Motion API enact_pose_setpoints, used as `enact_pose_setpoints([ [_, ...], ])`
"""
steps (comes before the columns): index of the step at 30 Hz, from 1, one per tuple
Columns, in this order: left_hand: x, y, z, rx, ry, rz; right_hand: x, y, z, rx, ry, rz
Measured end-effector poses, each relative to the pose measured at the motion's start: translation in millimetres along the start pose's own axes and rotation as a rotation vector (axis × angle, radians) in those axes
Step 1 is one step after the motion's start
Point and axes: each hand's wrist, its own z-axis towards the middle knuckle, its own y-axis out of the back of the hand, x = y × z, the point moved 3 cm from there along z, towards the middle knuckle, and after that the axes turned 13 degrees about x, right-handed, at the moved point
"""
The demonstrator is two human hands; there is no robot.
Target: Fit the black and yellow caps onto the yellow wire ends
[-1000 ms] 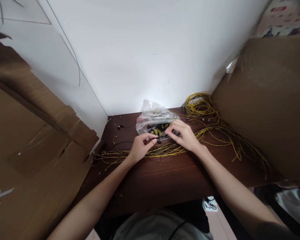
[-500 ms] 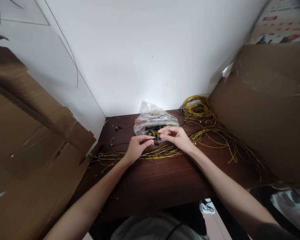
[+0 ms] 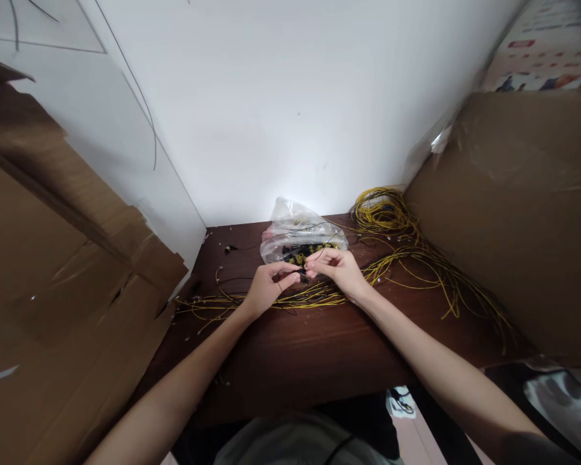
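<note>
Worktop [image 3: 319,352] of dark brown wood fills the lower centre of the frame, white wall [image 3: 290,97] behind it. My left hand [image 3: 265,292] and my right hand [image 3: 337,271] meet at centre frame, thumb and fingers of each pinched shut on a small dark part [image 3: 303,278]; too small to tell what it is. Part sits right between the two hands, just in front of a clear plastic bag [image 3: 295,223]. Bag lies on the worktop near the wall, black and yellow pieces [image 3: 297,249] inside it. Loose yellow wires [image 3: 314,297] run across the worktop under both hands and out toward the left edge. Coil of yellow wire [image 3: 385,210] lies right of the bag, strands trailing toward the lower right. Torn cardboard [image 3: 53,290] leans at the left of the frame; a cardboard box [image 3: 513,213] stands at the right, just beside the coil.
</note>
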Motion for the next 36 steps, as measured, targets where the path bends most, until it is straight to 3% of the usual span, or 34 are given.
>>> enact_pose_setpoints([
  [4,0.6,0.4,-0.2,-0.025,-0.004,0.010,2.0,2.5,-0.2,-0.046,0.011,0.019],
  [11,0.0,1.5,0.2,-0.002,-0.020,0.036,-3.0,0.8,-0.6,0.066,0.009,-0.110],
  [20,-2.0,1.1,0.1,-0.012,-0.031,0.163,-4.6,-0.8,-1.2,0.076,0.004,-0.119],
  [29,0.7,0.0,0.1,-0.027,0.000,0.023,-3.5,-1.4,-0.4,0.066,0.036,-0.004],
  [36,2.6,-0.4,0.7,-0.030,0.004,0.009,-0.1,-0.9,-2.1,0.053,0.049,-0.146],
])
